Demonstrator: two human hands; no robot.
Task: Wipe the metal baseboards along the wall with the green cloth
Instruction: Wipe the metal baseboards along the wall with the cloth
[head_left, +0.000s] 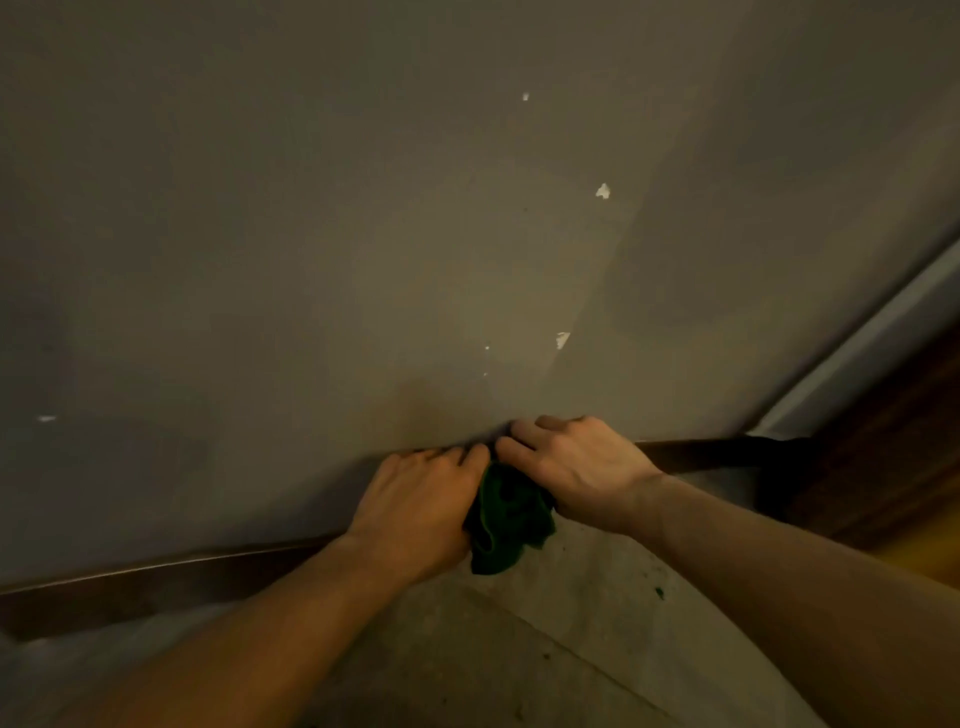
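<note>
Hands meet at the foot of the wall (415, 234): left hand (415, 506) and right hand (571, 467) both curl their fingers (511, 446) over the green cloth (511, 519), bunched against the top edge of the metal baseboard (156, 577), its loose end hanging toward the floor (597, 597). Risk, as I judge it: a bunched cloth wipes only a narrow strip. It may skip the lower face or slip out as the hands slide along.

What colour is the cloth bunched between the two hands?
Dark green, plain with no pattern; the cloth shows in the head view.
</note>
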